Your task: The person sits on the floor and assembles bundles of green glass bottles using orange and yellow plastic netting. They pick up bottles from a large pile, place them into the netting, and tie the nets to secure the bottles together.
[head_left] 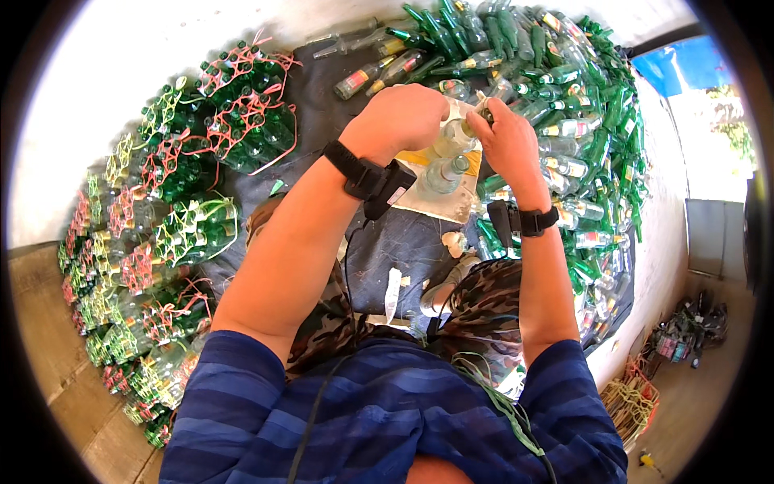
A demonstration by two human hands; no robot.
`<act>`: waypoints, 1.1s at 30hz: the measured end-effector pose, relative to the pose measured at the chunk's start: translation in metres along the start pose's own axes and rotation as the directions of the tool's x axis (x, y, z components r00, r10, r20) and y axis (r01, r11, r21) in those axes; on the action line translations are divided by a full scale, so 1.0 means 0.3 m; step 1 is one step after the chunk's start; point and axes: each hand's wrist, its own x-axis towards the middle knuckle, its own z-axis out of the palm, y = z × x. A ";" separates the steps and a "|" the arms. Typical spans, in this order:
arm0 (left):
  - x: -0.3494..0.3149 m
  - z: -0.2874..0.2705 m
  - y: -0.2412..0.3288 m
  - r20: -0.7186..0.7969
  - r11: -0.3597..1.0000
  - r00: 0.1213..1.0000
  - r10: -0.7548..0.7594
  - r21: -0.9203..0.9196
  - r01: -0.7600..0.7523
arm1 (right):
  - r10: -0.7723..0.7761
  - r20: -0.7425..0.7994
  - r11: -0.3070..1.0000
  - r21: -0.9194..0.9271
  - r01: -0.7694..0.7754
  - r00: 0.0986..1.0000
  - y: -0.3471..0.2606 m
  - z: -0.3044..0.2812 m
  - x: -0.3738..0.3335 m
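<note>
Both hands are at the far side of a low pale board (pixel 439 203) with yellow patches. My left hand (pixel 401 117) is closed with its fingers curled; whatever it holds is hidden behind the knuckles. My right hand (pixel 513 139) has thumb and fingers closed at the neck of a clear glass bottle (pixel 454 140) that leans over the board. Nearer to me, a second clear bottle (pixel 442 175) rests on the board, its mouth toward the right. Dark straps with small boxes circle both wrists.
Loose green and clear bottles (pixel 592 149) are heaped along the right and far side. Bottles bundled with red and yellow-green ties (pixel 250 121) stand in rows on the left. Dark sheeting (pixel 322 89) covers the floor. A bundle of ties (pixel 629 403) lies at lower right.
</note>
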 end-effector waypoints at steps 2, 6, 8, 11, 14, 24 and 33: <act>0.005 -0.001 -0.004 0.010 1.000 1.000 0.005 -0.002 -0.005 | -0.020 0.015 0.999 -0.030 0.021 1.000 -0.001 0.011 -0.001; 0.003 -0.004 -0.001 -0.003 1.000 1.000 -0.004 -0.004 0.004 | -0.037 0.045 0.997 -0.067 0.040 0.998 -0.003 0.030 -0.006; 0.001 -0.007 0.002 -0.011 1.000 1.000 -0.002 -0.011 0.002 | -0.037 0.060 0.996 -0.082 0.042 0.998 -0.006 0.034 -0.008; 0.001 -0.011 0.002 0.019 1.000 1.000 -0.016 -0.001 0.016 | -0.026 0.075 0.997 -0.077 0.032 0.997 -0.019 0.038 -0.014; 0.000 -0.013 0.001 0.028 1.000 1.000 -0.013 0.006 0.012 | -0.011 0.091 0.999 -0.042 0.015 0.996 -0.033 0.032 -0.019; -0.008 -0.005 -0.006 0.006 1.000 1.000 0.009 -0.022 -0.008 | 0.042 0.136 0.998 0.034 -0.047 0.990 -0.059 0.012 -0.024; 0.020 -0.023 -0.004 0.122 0.994 0.988 0.096 -0.066 -0.089 | -0.100 0.005 0.993 0.065 0.099 0.995 0.025 0.068 -0.018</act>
